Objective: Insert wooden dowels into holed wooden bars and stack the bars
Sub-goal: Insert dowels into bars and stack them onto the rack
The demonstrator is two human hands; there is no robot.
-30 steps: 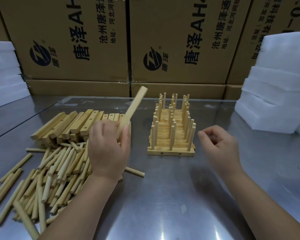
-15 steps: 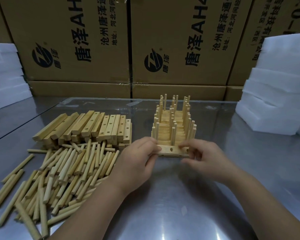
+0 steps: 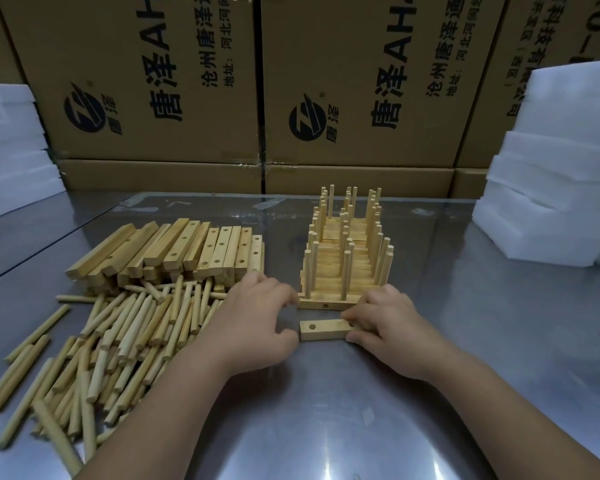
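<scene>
- A single bar (image 3: 323, 330) lay flat on the table (image 3: 326, 427), just in front of the stack (image 3: 343, 268) and apart from it, with one hole seen near its left end.
- The right end of the bar was pinched by the right hand (image 3: 392, 327), fingers at the far edge and thumb at the near edge.
- The left hand (image 3: 253, 323) was curled at the bar's left end. Its thumb lay against or just beside that end and its fingers were near the stack's left corner. Whether anything was gripped could not be told.
- The stack was made of bars laid in rising steps, with upright dowels set in three rows.
- Loose bars (image 3: 174, 247) were heaped to the left of the stack, and loose dowels (image 3: 118, 334) were spread in front of them.
- Cartons (image 3: 153, 81) were lined up behind the table, with white foam (image 3: 551, 202) piled at the right and at the left.
</scene>
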